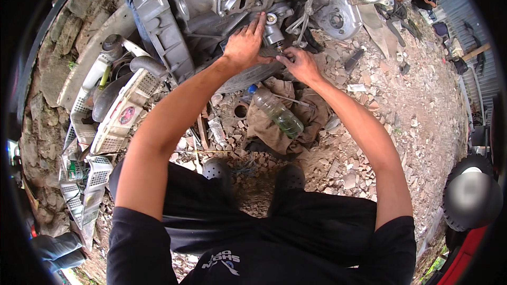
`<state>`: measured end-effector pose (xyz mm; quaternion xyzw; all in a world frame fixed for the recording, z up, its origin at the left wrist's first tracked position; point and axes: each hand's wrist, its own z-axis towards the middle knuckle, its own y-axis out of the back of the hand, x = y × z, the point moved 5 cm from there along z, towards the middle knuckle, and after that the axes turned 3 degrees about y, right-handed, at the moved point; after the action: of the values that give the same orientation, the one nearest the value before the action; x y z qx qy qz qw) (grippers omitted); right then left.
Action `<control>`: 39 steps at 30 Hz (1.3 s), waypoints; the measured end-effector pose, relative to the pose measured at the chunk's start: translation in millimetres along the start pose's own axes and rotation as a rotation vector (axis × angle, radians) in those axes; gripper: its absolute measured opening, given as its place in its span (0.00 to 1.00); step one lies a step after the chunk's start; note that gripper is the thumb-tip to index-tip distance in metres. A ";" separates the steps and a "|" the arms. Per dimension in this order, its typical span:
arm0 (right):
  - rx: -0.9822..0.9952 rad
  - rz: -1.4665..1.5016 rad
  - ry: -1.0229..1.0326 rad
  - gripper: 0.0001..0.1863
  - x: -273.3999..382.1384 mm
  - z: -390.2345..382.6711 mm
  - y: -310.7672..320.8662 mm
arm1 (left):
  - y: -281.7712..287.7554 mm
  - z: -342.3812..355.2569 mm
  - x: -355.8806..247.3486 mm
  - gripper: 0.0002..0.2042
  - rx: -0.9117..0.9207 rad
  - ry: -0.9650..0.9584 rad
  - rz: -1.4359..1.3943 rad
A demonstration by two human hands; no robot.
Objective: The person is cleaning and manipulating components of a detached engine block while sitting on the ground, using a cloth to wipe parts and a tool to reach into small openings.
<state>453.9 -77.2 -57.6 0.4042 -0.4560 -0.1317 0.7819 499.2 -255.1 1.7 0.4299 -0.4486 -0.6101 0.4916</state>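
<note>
A grey metal engine (206, 24) fills the far middle. On its near side sits a short cylindrical metal fitting (272, 32) with a round open end. My left hand (244, 47) lies against the engine just left of this fitting, fingers stretched out and thumb reaching below it. My right hand (301, 66) is at the fitting's lower end, its fingertips bent in a pinch. Whatever sits between those fingertips is too small to make out. Just below the hands, a clear plastic bottle (277, 112) with a blue cap and greenish liquid lies on a brown cloth (264, 126).
Broken stones and rubble (348, 163) cover the ground. At left, white plastic grille pieces (124, 108) lean beside a stone wall (50, 100). A round metal cover (338, 18) lies on the far right of the engine. A black-tyred wheel (470, 192) stands at right.
</note>
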 end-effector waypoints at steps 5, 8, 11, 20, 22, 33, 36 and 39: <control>-0.098 -0.120 -0.042 0.25 21.7 7.4 -7.2 | 11.5 -33.1 20.6 0.53 0.140 -0.213 0.267; -0.122 -0.117 -0.092 0.28 24.0 9.1 0.2 | 39.2 -52.0 1.4 0.51 0.317 -0.155 0.225; -0.171 -0.155 -0.038 0.26 22.9 11.4 -1.6 | 37.1 -72.4 0.0 0.48 0.339 -0.164 0.175; 0.051 -0.049 -0.107 0.22 -7.2 -37.7 -21.0 | 21.2 -78.4 -5.7 0.40 0.434 -0.121 0.114; -0.047 -0.044 -0.004 0.20 -4.4 -48.4 -15.8 | 20.1 -74.5 -7.4 0.38 0.467 -0.082 0.038; -0.238 0.014 0.437 0.20 49.7 -39.9 6.4 | 27.6 -64.7 -0.5 0.27 0.351 0.119 -0.636; -0.196 0.038 0.423 0.22 55.7 -35.5 8.3 | 34.3 -66.1 3.5 0.23 0.258 0.111 -0.605; -0.141 0.091 0.423 0.25 62.8 -33.6 12.7 | 41.5 -68.5 8.7 0.21 0.252 0.122 -0.657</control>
<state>513.9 -87.9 -18.5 0.3463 -0.2894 -0.0402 0.8914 573.0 -277.0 25.6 0.6440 -0.3278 -0.6489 0.2381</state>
